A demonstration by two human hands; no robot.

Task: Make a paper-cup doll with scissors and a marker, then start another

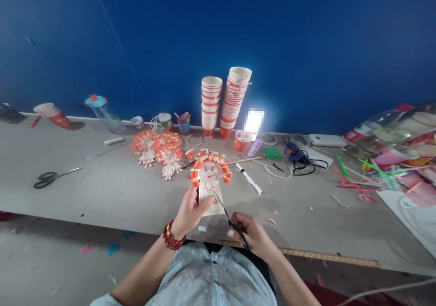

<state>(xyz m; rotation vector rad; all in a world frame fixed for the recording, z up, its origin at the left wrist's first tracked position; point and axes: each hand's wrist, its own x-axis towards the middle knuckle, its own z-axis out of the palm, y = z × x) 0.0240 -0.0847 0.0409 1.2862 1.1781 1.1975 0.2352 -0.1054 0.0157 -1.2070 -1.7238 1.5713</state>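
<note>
Scissors (232,224), gripped in your right hand (251,234), angle across the right edge of the paper doll (208,188), which your left hand (188,211) pinches.

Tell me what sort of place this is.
Probably a craft workspace: paper dolls with orange curls lie on the table, stacked paper cups stand behind, and the right hand holds scissors at a paper figure in the left hand.

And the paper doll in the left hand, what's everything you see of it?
The paper doll has orange and white paper curls around a drawn, smiling face. Its outfit and legs are drawn on pale, rectangular paper. The left hand holds it, head pointing away, thumb across its front; scissors overlap its side, contact unclear.
</note>
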